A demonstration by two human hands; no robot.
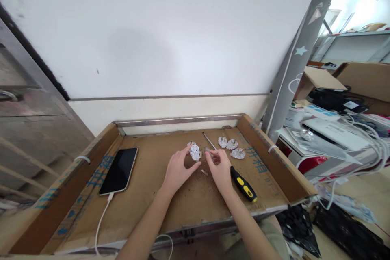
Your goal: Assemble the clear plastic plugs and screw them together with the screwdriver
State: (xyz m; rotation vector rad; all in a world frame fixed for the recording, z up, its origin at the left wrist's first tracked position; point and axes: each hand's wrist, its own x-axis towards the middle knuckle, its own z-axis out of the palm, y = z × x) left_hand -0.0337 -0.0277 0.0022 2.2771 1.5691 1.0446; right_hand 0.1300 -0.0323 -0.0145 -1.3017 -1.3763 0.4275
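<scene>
My left hand [179,169] grips a round white plastic socket piece [194,152] between thumb and fingers, its holed face turned up. Just to the right, my right hand [219,166] pinches a small clear part [208,152], mostly covered by the fingertips. Between the hands, a small metal piece [204,172] lies on the cardboard. Beside my right wrist rests a screwdriver with a black and yellow handle [243,185]; its shaft runs behind that hand. Past the right hand sit several similar white plastic pieces, one of them a plug part [238,153] with metal pins.
A phone [118,170] lies at the left with a white cable [103,219] plugged in. Cardboard walls [274,162] edge the tray on both sides, and a white wall stands behind. Boxes and tangled cables [365,142] crowd the right side.
</scene>
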